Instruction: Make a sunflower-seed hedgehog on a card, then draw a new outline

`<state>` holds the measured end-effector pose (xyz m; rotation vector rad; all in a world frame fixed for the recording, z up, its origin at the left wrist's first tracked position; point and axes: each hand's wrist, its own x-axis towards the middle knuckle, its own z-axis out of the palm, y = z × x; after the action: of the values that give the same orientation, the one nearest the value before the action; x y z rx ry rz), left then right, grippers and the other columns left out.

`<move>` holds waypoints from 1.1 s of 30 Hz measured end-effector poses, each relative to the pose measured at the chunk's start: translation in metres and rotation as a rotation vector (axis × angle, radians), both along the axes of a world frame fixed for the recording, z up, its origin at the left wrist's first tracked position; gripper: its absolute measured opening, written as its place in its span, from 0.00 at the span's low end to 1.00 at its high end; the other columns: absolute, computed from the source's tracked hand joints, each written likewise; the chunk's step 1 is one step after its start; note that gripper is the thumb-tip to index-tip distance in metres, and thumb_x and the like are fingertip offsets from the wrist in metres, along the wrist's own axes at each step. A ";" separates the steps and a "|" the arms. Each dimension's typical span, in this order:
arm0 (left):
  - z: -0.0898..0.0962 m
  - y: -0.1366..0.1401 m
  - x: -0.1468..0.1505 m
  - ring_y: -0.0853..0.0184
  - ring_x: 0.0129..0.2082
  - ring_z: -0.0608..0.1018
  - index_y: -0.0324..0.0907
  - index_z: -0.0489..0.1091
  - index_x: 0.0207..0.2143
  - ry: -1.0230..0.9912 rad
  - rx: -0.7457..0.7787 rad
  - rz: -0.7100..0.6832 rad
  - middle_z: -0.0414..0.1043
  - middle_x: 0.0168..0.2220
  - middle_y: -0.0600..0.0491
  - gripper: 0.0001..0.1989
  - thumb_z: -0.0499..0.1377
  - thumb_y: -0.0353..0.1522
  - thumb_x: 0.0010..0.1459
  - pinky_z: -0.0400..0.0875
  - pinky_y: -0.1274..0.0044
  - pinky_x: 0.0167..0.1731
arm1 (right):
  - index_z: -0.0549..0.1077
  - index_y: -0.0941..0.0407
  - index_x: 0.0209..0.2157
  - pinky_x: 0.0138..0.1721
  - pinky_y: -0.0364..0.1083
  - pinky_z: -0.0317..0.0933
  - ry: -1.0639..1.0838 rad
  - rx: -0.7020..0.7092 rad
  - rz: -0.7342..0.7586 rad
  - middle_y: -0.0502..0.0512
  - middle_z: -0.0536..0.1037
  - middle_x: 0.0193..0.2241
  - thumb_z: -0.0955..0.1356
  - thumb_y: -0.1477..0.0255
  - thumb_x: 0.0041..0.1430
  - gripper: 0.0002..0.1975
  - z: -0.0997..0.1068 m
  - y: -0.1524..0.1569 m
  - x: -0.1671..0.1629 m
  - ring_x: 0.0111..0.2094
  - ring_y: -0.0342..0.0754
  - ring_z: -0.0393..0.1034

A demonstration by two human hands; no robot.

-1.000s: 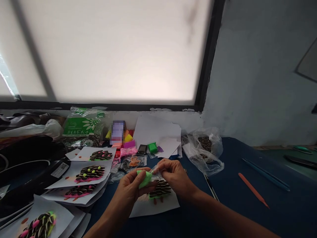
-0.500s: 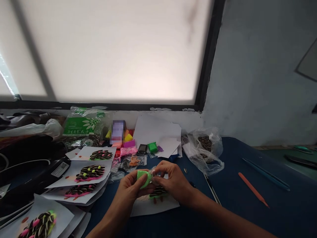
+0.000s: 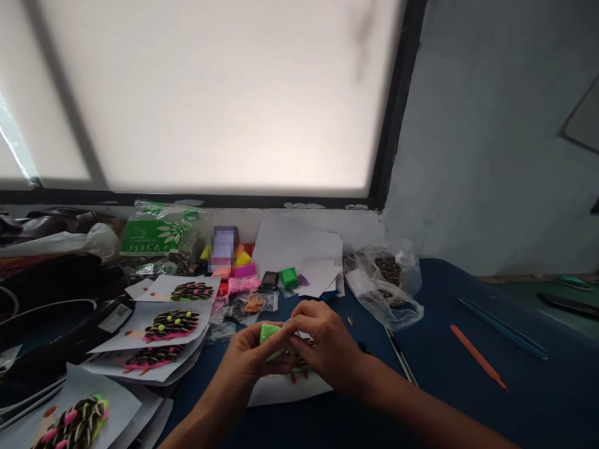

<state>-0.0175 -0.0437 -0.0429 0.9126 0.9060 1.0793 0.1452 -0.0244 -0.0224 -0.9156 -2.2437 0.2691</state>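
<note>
A small packet of light green modelling clay (image 3: 269,332) is pinched in my left hand (image 3: 243,358), thumb across its front. My right hand (image 3: 325,346) meets it from the right, its fingertips closed on the packet's clear wrapper, which my fingers mostly cover. Below both hands lies a white paper sheet (image 3: 281,393) bearing a picture of striped sunflower seeds on green clay, partly hidden by the hands. A single sunflower seed (image 3: 350,321) rests on the blue tabletop just beyond my right hand.
Finished seed-and-clay cards (image 3: 171,327) are stacked at left. Behind the hands sit several clay packets (image 3: 243,284), a green packet (image 3: 289,277) and white paper (image 3: 290,240). A plastic bag of seeds (image 3: 386,274), a pen (image 3: 401,358) and an orange tool (image 3: 478,358) lie to the right.
My right hand has shifted slightly left, closer to my left hand. Its fingers now cover more of the green clay packet and its clear wrapper.
</note>
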 end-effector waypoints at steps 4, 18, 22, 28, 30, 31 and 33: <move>0.006 -0.001 -0.002 0.65 0.25 0.80 0.37 0.75 0.33 0.073 0.064 0.006 0.78 0.26 0.50 0.21 0.71 0.44 0.44 0.74 0.78 0.27 | 0.73 0.57 0.32 0.41 0.48 0.62 -0.007 0.059 0.014 0.56 0.72 0.37 0.67 0.79 0.58 0.04 -0.001 -0.003 -0.001 0.39 0.49 0.67; 0.002 0.012 -0.014 0.69 0.20 0.76 0.40 0.70 0.34 0.005 0.029 0.179 0.75 0.24 0.56 0.26 0.73 0.45 0.36 0.67 0.81 0.20 | 0.73 0.58 0.33 0.35 0.44 0.65 0.670 -0.555 0.073 0.51 0.75 0.30 0.68 0.64 0.59 0.10 0.016 0.003 0.003 0.30 0.44 0.69; 0.005 0.011 -0.015 0.70 0.13 0.70 0.40 0.67 0.22 0.077 -0.029 0.126 0.71 0.14 0.52 0.27 0.65 0.55 0.42 0.61 0.81 0.16 | 0.73 0.59 0.29 0.29 0.42 0.62 0.715 -0.749 0.062 0.52 0.77 0.29 0.73 0.62 0.52 0.14 0.016 0.005 0.005 0.27 0.42 0.70; 0.008 0.007 -0.015 0.69 0.13 0.69 0.41 0.66 0.20 0.118 -0.069 0.089 0.70 0.11 0.50 0.28 0.65 0.56 0.36 0.61 0.81 0.15 | 0.69 0.58 0.25 0.27 0.41 0.61 0.712 -0.838 0.063 0.45 0.71 0.21 0.77 0.65 0.43 0.16 0.016 0.010 0.009 0.23 0.39 0.64; 0.007 0.007 -0.015 0.69 0.13 0.70 0.41 0.66 0.20 0.115 -0.068 0.106 0.69 0.11 0.51 0.27 0.66 0.55 0.38 0.61 0.81 0.15 | 0.71 0.57 0.29 0.27 0.41 0.61 0.693 -0.842 0.070 0.44 0.71 0.22 0.77 0.66 0.44 0.15 0.015 0.012 0.010 0.24 0.39 0.64; 0.008 0.008 -0.016 0.69 0.13 0.70 0.41 0.66 0.20 0.110 -0.069 0.119 0.68 0.10 0.52 0.26 0.66 0.54 0.39 0.61 0.81 0.14 | 0.72 0.57 0.30 0.28 0.41 0.62 0.679 -0.829 0.075 0.45 0.72 0.23 0.76 0.66 0.45 0.14 0.015 0.013 0.010 0.24 0.39 0.65; 0.009 0.011 -0.017 0.69 0.13 0.70 0.41 0.67 0.22 0.080 -0.078 0.164 0.67 0.11 0.54 0.22 0.66 0.50 0.45 0.61 0.82 0.13 | 0.74 0.58 0.31 0.29 0.42 0.62 0.639 -0.778 0.084 0.48 0.73 0.24 0.75 0.64 0.48 0.13 0.015 0.013 0.010 0.25 0.40 0.65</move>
<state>-0.0350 -0.0325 -0.0337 0.8323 1.0969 1.1446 0.1556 -0.0110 -0.0079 -0.9237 -1.5625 1.3329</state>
